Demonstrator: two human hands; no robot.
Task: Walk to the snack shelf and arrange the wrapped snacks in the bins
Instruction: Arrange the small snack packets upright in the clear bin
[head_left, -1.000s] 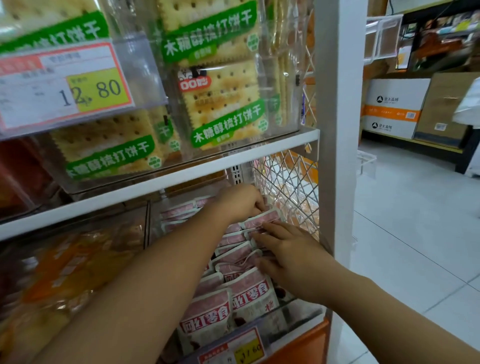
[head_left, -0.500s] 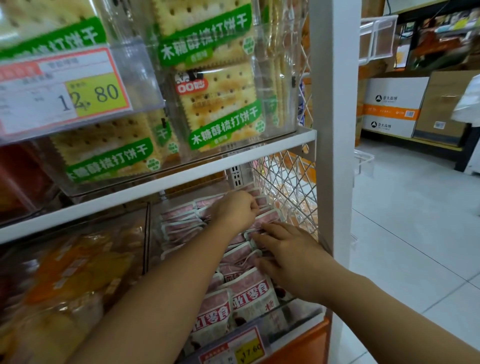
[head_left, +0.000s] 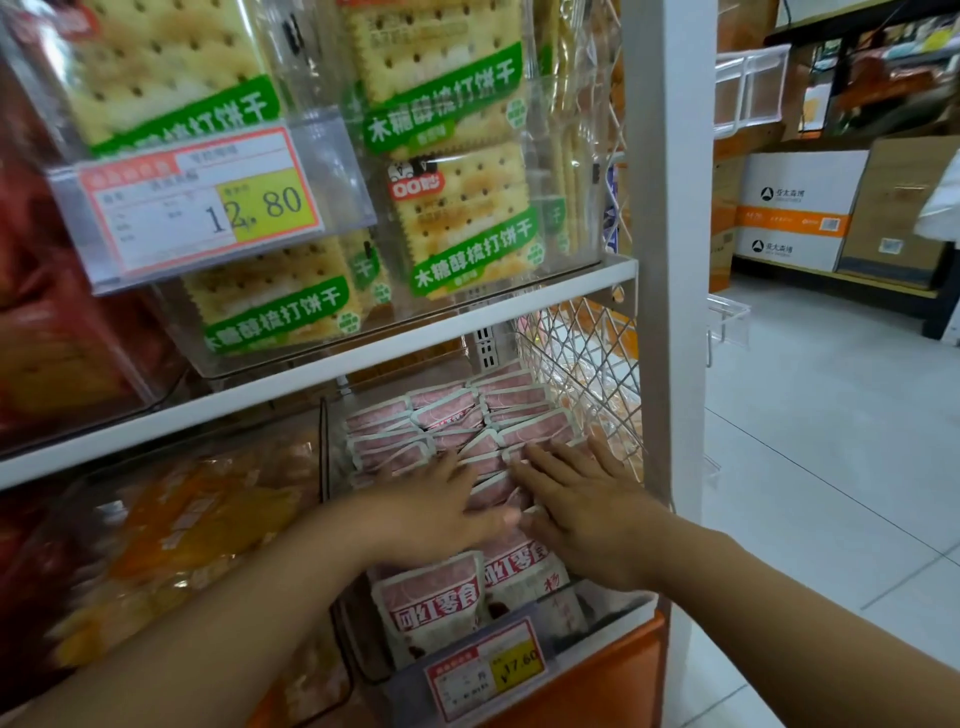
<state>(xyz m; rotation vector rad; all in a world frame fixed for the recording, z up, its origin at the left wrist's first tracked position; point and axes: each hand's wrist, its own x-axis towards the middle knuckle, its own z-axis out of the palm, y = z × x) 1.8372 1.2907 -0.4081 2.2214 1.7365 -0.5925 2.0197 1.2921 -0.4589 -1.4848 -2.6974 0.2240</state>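
Both hands flat now, left hand (head_left: 441, 499) and right hand (head_left: 582, 499) side by side, fingers spread, pressing the pink snack packets (head_left: 452, 421) in the clear bin (head_left: 613, 618), gripping nothing.

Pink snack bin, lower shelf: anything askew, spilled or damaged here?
Nothing spilled or torn. The pink wrapped snacks at the back lie at mixed angles, overlapping rather than in rows. Both hands, left hand and right hand, press flat on them.

Pale tiled floor (head_left: 831, 467), stacked cardboard boxes (head_left: 800, 208) beyond.
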